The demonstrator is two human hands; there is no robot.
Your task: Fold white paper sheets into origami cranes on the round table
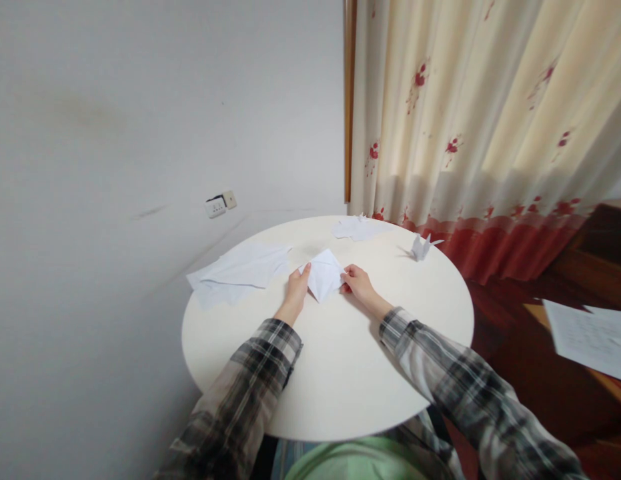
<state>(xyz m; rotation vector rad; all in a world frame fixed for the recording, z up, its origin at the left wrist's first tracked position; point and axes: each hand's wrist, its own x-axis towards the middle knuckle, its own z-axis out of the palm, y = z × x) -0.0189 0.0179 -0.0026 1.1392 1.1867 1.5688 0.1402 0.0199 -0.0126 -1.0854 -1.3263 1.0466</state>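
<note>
Toward far edge of round white table [335,380], my left hand [295,291] and right hand [361,285] pinch white paper diamond [324,275]. Creases made; remainder unclear.

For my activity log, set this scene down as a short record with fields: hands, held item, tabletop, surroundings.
Left hand: the left hand grips the folded paper at its left side, thumb on top
Right hand: the right hand pinches its right corner
Held item: white, pointed toward the person
Surface: round white table
On table, left: loose white sheets
On table, far side: more white paper
On table, right: folded paper figure, birdlike
Behind: pale wall with socket; flowered curtain
</note>
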